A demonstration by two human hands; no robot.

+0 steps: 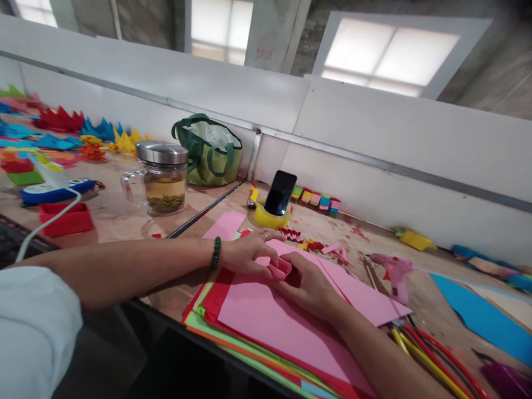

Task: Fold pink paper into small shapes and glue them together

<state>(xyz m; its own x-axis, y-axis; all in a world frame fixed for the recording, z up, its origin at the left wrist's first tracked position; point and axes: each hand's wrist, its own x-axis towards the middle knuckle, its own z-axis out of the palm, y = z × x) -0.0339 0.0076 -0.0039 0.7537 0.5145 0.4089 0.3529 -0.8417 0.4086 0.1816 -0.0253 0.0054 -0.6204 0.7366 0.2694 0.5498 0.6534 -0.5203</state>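
Between my two hands is a small folded pink paper box (281, 269). My left hand (246, 254), with a green bead bracelet (216, 252) at its wrist, pinches the box's left side. The fingers of my right hand (310, 282) curl round its right side. Both hands rest over a stack of coloured sheets, a pink sheet (266, 316) on top and red, green and orange ones beneath. Just beyond the hands lie folded red and pink paper strips (293, 235).
A phone (281, 193) leans in a yellow tape roll (270, 217). At right lie a pink glue gun (394, 270) and red-and-yellow-handled tools (432, 354). A glass tea mug (165, 180), green bag (216, 160) and red paper box (66, 219) stand at left.
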